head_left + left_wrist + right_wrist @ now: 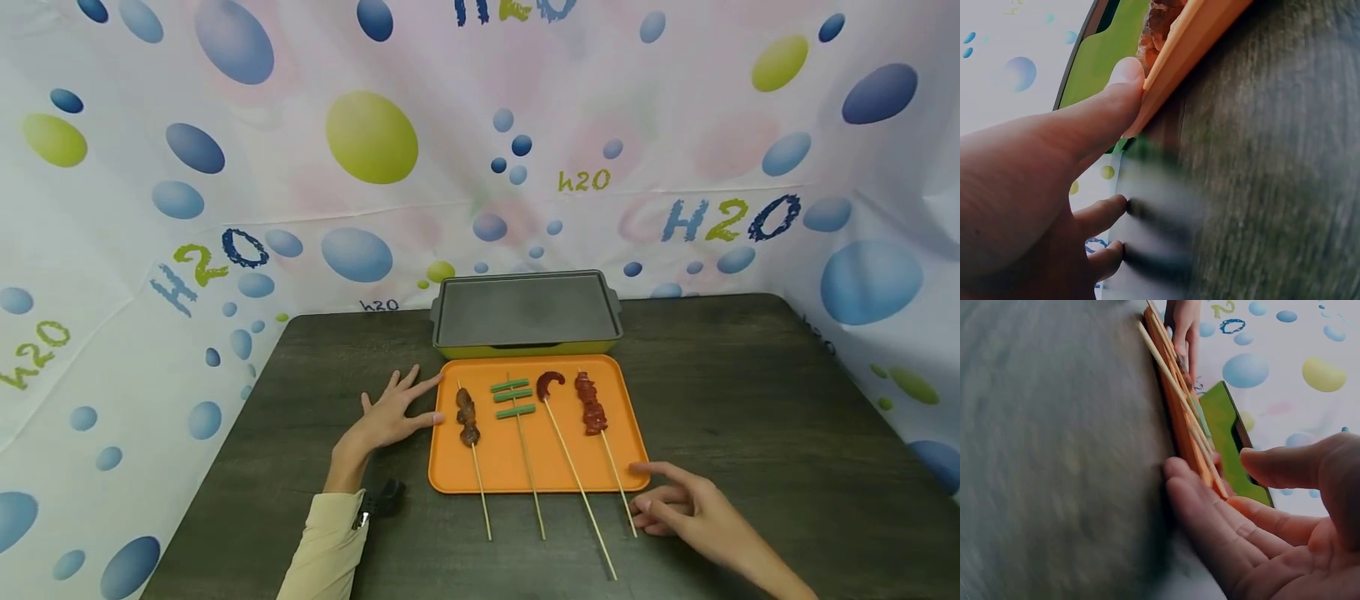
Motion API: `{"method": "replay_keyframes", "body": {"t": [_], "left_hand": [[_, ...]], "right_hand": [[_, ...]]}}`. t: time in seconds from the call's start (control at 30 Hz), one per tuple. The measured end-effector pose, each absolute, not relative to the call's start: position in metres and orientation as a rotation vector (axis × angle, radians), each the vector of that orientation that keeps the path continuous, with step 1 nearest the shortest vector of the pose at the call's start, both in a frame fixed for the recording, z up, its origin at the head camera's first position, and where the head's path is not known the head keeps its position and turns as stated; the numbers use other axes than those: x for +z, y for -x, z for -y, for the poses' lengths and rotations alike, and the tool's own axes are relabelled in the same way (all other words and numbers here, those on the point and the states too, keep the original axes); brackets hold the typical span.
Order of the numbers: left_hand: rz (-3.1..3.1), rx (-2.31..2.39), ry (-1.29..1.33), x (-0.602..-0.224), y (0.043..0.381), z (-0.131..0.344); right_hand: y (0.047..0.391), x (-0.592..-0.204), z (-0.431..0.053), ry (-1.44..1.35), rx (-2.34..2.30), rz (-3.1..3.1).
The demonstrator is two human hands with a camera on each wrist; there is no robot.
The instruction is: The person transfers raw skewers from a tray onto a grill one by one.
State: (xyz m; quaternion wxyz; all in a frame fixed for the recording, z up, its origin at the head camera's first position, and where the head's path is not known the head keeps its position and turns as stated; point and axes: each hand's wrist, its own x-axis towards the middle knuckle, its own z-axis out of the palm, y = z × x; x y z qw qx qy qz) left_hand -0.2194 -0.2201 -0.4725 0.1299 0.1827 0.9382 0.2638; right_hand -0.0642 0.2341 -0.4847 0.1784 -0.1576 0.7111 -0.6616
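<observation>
An orange tray (pixel 555 477) lies on the table with food skewers side by side on it. From left to right are a brown-chunk skewer (pixel 467 418), a green-stick skewer (pixel 513 396), a skewer with a curled dark red piece (pixel 551 383) and a red-chunk skewer (pixel 592 408). Their bare sticks reach past the near rim. My left hand (pixel 386 417) spreads its fingers at the tray's left side, its thumb touching the rim. By the near right corner is my right hand (pixel 697 512), index finger at the rim, thumb apart from the fingers in the right wrist view.
Behind the tray stands a grey-topped griddle (pixel 525 310) with a yellow-green side, close to the far table edge. A patterned curtain (pixel 450 192) hangs beyond the dark wooden table (pixel 750 400). A black device (pixel 388 497) sits at the left wrist.
</observation>
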Motion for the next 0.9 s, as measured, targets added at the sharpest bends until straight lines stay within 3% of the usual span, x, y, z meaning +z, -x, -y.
{"method": "replay_keyframes", "body": {"t": [0.37,0.9], "left_hand": [[-2.713,0.781,-0.494,-0.472,0.213,0.214],[-2.712,0.767,-0.497,-0.47,0.218,0.218]], "right_hand": [[0.063,-0.489,-0.219,0.059,-1.955,-1.731],[0.065,-0.493,-0.215,0.012,-1.972,-1.689]]}}
